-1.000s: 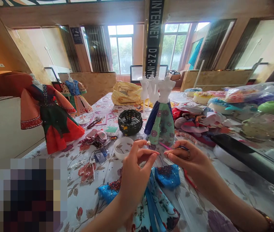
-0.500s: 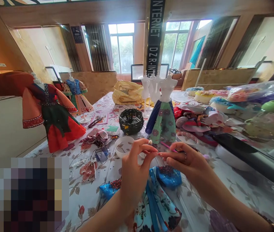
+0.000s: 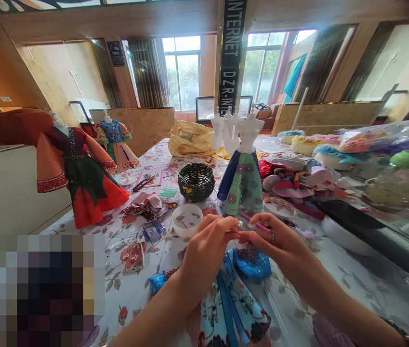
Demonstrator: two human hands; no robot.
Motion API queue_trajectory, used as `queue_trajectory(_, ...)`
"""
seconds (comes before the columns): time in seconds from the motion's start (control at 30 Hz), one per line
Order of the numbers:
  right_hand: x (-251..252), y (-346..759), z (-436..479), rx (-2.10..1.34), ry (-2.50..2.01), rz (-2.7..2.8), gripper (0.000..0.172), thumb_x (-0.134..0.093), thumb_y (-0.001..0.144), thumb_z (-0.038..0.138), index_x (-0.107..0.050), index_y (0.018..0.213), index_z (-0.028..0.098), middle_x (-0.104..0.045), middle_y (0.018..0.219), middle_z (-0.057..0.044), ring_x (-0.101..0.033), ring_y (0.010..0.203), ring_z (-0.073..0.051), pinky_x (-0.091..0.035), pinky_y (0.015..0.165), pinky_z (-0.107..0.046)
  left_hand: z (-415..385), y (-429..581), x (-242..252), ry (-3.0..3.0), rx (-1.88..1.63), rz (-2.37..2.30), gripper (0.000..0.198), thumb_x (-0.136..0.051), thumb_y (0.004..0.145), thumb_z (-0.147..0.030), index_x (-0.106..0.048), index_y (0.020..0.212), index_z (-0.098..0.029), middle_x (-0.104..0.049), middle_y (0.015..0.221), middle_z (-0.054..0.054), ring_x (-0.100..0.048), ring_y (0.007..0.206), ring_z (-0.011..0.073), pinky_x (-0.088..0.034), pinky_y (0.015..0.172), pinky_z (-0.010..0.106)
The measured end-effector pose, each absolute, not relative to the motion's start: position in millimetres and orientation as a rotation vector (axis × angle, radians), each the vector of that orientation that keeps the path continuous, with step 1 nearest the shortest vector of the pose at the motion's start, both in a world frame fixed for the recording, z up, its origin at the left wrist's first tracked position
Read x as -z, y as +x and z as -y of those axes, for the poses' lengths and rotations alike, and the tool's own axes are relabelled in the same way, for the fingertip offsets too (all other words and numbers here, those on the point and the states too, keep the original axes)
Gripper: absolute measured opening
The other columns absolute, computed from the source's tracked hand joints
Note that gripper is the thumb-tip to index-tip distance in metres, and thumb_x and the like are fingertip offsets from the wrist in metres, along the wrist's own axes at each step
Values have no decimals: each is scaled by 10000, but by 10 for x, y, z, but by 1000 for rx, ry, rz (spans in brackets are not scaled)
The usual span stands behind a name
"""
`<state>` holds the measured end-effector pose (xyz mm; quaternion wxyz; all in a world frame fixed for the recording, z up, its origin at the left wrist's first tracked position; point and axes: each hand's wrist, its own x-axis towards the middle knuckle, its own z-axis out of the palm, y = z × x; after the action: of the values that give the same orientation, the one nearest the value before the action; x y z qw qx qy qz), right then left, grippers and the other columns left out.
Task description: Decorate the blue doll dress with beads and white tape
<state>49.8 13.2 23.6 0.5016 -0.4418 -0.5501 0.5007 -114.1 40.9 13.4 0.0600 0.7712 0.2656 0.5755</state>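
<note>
My left hand [image 3: 207, 248] is closed in a pinch, its fingertips meeting those of my right hand; whatever is between them is too small to make out. A white pearl-like bead [image 3: 239, 224] shows at one left fingertip. My right hand [image 3: 274, 238] is closed, with a thin pink stick [image 3: 257, 222] running between its fingers. Below the hands lies a small blue floral doll dress [image 3: 235, 308] with blue ribbons and puffed sleeves, partly hidden by my left forearm. Just behind my left hand stands a round white dish [image 3: 186, 220].
Dressed mannequins stand left, one in a red and green gown [image 3: 90, 178], and another wears a green skirt [image 3: 242, 185] ahead. A black woven basket [image 3: 196, 182], tweezers [image 3: 142, 183], and a yellow bag [image 3: 190, 139] lie beyond. At right are a dark phone-like slab [image 3: 374, 236] and piled fabric accessories.
My left hand has turned and its fingers have curled inward, bringing the bead right, close to my right fingertips. My right fingers have shifted slightly, showing more of the pink stick.
</note>
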Motion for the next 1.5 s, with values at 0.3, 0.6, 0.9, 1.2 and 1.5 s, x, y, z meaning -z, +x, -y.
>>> queue_trajectory(0.3,-230,499,-63,-1417,-1069,1212,354,-653,803,494,-482,1025,278,-736,898,12,-658,870,-164,-465,799,-286,-533,-1245,-109,2699,-1767,-699,173,-519,897,-95,-546,1042,-185,-654,835,15,-565,804,135,-510,743,277)
queue_trajectory(0.6,-296,440,-22,-1561,-940,1177,333,-639,836,452,-444,1043,278,-706,1096,-25,-640,929,-176,-436,910,-357,-511,-1223,-111,2516,-1781,-984,237,-541,854,-42,-550,1019,-212,-643,824,-6,-608,797,130,-525,704,248)
queue_trajectory(0.9,-259,432,-10,-1645,-813,1093,319,-657,842,382,-435,1044,273,-665,1200,-65,-585,1135,-226,-405,979,-425,-536,-1185,-131,2330,-1565,-1058,302,-508,819,29,-536,976,-226,-621,794,-18,-620,785,133,-520,678,244)
queue_trajectory(1.2,-185,422,-80,-1651,-765,1047,344,-682,815,407,-448,1024,265,-695,1142,-77,-540,1208,-243,-456,945,-430,-574,-1176,-119,2200,-1378,-1076,254,-495,821,3,-479,922,-229,-567,792,-18,-563,776,142,-469,716,262)
queue_trajectory(1.5,-184,427,-53,-1638,-800,1041,356,-668,832,384,-427,1074,283,-673,1189,-68,-658,1008,-206,-417,978,-422,-569,-1173,-110,2066,-1325,-1043,176,-481,842,-61,-462,914,-220,-546,836,-3,-545,777,139,-444,736,283)
